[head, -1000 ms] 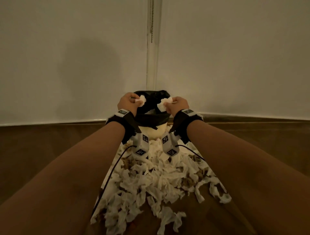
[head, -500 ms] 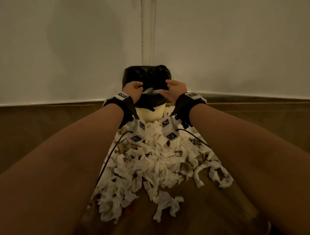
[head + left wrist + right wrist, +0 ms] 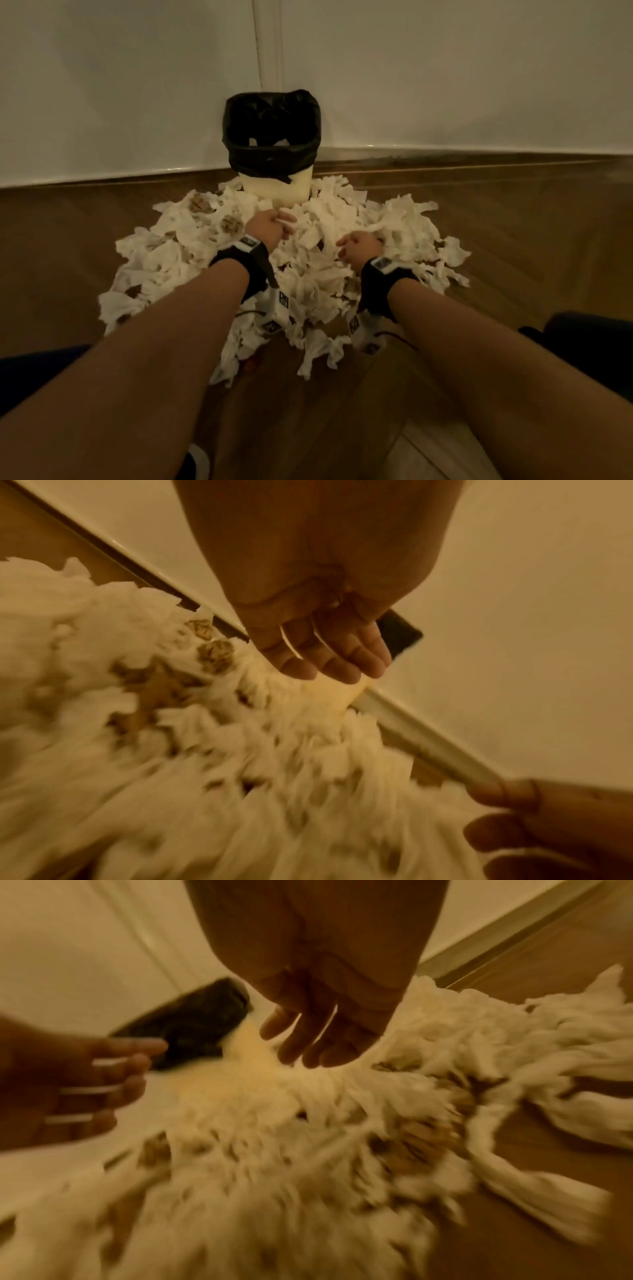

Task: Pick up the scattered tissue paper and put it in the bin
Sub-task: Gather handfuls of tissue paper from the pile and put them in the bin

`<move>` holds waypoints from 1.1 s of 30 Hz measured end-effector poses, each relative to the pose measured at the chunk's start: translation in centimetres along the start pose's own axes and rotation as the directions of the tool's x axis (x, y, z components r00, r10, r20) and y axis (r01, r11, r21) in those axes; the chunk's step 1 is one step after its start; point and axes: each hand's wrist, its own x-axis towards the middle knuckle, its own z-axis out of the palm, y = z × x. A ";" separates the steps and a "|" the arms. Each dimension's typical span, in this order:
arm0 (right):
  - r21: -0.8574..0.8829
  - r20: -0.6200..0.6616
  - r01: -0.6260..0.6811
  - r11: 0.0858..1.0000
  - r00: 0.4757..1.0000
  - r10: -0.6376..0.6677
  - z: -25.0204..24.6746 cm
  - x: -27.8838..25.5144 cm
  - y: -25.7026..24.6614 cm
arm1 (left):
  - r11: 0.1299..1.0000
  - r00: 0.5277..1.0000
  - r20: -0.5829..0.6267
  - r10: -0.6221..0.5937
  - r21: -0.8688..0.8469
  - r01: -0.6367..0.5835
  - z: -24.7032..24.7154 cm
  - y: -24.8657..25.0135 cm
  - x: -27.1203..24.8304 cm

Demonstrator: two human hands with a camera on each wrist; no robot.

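Head view: bin [image 3: 274, 185] in wall corner, few scraps inside; tissue paper [image 3: 308, 274] heaped on floor against bin's front. Left hand [image 3: 265, 228], right hand [image 3: 359, 248] low over heap, reaching for next scraps.
Wrist views: blurred; both hands' fingers relaxed, nothing held.

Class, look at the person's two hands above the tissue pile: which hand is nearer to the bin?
Left. The left hand reaches over the tissue paper just in front of the bin base. The right hand hangs farther back and to the bin's right.
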 end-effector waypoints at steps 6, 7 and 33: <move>-0.485 0.207 0.055 0.873 0.977 0.054 3.7 -4.7 6.3 | 0.741 0.984 0.174 -0.021 0.664 -0.102 3.1 -7.9 -4.4; -0.540 0.212 0.062 0.839 0.975 0.065 4.4 -5.3 6.9 | 0.711 0.983 0.182 -0.032 0.695 -0.106 3.4 -9.0 -4.9; -0.590 0.264 0.064 0.805 0.958 0.117 11.3 -8.3 11.8 | 0.574 0.984 0.086 -0.154 0.818 0.018 5.6 -16.1 -8.4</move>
